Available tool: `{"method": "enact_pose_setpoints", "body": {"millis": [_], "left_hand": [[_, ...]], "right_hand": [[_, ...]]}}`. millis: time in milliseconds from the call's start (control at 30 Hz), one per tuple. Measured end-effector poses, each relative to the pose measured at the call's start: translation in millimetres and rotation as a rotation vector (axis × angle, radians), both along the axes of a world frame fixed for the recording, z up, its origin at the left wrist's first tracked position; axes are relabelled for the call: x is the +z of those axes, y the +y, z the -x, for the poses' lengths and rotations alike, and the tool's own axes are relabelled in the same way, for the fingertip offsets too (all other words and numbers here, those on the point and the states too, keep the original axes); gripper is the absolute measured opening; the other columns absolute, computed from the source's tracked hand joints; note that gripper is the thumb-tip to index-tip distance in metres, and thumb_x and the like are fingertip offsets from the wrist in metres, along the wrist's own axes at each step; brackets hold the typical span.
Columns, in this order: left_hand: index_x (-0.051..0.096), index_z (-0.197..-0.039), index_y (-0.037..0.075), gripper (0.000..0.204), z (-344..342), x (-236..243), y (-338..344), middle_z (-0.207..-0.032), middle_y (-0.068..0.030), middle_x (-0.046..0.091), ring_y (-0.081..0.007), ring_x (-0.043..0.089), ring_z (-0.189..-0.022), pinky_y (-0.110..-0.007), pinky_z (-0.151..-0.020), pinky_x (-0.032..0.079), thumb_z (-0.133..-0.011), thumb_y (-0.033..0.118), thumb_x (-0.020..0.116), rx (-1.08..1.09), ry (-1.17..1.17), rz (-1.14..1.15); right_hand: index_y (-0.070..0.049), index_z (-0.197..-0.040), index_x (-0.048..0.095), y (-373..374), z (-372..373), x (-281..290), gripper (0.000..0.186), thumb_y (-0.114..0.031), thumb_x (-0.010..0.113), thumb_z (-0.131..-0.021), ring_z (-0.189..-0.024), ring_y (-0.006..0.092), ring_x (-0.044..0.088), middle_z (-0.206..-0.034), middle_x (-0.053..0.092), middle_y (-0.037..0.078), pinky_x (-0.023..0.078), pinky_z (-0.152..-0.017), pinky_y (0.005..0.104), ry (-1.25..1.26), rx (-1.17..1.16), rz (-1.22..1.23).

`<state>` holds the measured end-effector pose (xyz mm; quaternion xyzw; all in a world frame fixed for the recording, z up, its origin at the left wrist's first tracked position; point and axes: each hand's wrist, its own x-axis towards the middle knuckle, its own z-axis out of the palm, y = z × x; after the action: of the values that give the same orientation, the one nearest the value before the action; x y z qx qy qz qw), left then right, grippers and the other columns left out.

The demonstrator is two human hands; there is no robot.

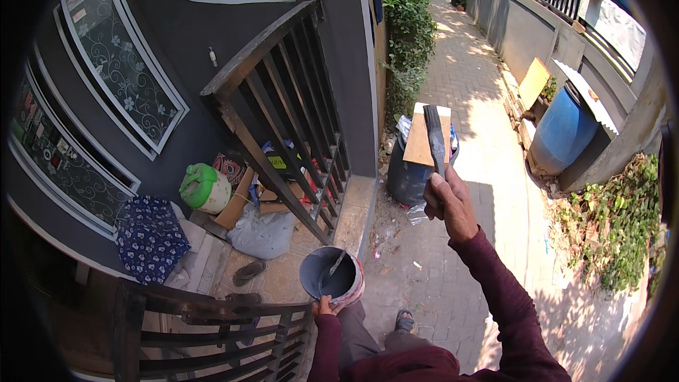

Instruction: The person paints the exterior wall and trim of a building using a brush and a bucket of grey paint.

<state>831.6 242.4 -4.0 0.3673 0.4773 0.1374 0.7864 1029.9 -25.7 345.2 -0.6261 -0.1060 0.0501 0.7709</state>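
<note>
My right hand (455, 204) is raised at the right of the middle, its fingers closed around the handle of a paintbrush (433, 131) with dark bristles pointing up and away. Down by my legs, my left hand (325, 305) grips the near rim of a paint bucket (359, 286). Grey coating covers the bucket's inside, and a thin stick-like tool (337, 263) leans in it. Just beyond the bucket stands a dark slatted gate leaf (244, 78), apart from the brush. Another dark gate leaf (212, 345) lies close to my left forearm.
Behind the brush, a tan board (416, 147) rests on a dark bin (404, 182). A folded-out patterned umbrella (150, 237), a green-lidded container (209, 194) and a plastic bag (263, 235) crowd the porch. A blue barrel (564, 127) stands along the right wall of the paved lane (460, 74).
</note>
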Motion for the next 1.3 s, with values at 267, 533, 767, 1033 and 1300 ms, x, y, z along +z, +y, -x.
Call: {"method": "enact_pose_setpoints", "body": {"millis": [267,533,767,1033,1300], "left_hand": [[0.046,-0.09,0.0,0.033,-71,-5,91,-0.082,-0.012,0.053,-0.0244,0.057,-0.07,-0.046,-0.063,0.06,-0.072,0.017,0.069,0.241,0.025,-0.135],[0.055,-0.084,0.006,0.029,-128,-34,186,-0.076,-0.0074,0.054,-0.0191,0.055,-0.061,-0.041,-0.062,0.057,-0.075,0.03,0.068,0.403,0.122,-0.111],[0.049,-0.099,-0.004,0.037,-186,-50,248,-0.085,-0.0145,0.057,-0.0218,0.059,-0.069,-0.045,-0.069,0.059,-0.078,0.02,0.067,0.647,-0.059,-0.045],[0.046,-0.107,-0.009,0.047,-240,-57,275,-0.103,-0.0198,0.052,-0.0315,0.059,-0.089,-0.046,-0.078,0.058,-0.079,0.024,0.066,0.784,0.053,0.004],[0.041,-0.107,-0.01,0.046,-251,6,308,-0.104,-0.0239,0.052,-0.0341,0.059,-0.089,-0.048,-0.076,0.058,-0.08,0.02,0.063,0.655,0.15,0.077]], "right_hand": [[-0.003,-0.09,0.051,184,-169,144,0.032,-0.033,0.048,-0.099,-0.059,0.0098,0.06,-0.067,0.06,0.004,0.049,-0.057,0.0249,-0.546,0.209,0.073],[0.002,-0.093,0.053,324,-292,153,0.035,-0.033,0.051,-0.094,-0.07,0.0374,0.064,-0.072,0.064,0.021,0.048,-0.07,0.0438,-0.974,0.085,0.437],[0.0,-0.104,0.061,368,-326,172,0.033,-0.03,0.055,-0.091,-0.086,0.0393,0.065,-0.085,0.067,0.022,0.049,-0.08,0.0462,-0.958,0.159,0.626],[0.0,-0.091,0.05,380,-328,169,0.026,-0.025,0.055,-0.093,-0.056,0.0383,0.059,-0.059,0.056,0.018,0.046,-0.056,0.0459,-1.087,0.148,0.928],[-0.004,-0.095,0.046,376,-322,181,0.022,-0.024,0.055,-0.095,-0.049,0.0344,0.059,-0.056,0.055,0.015,0.045,-0.046,0.0431,-0.847,0.256,1.07]]}}
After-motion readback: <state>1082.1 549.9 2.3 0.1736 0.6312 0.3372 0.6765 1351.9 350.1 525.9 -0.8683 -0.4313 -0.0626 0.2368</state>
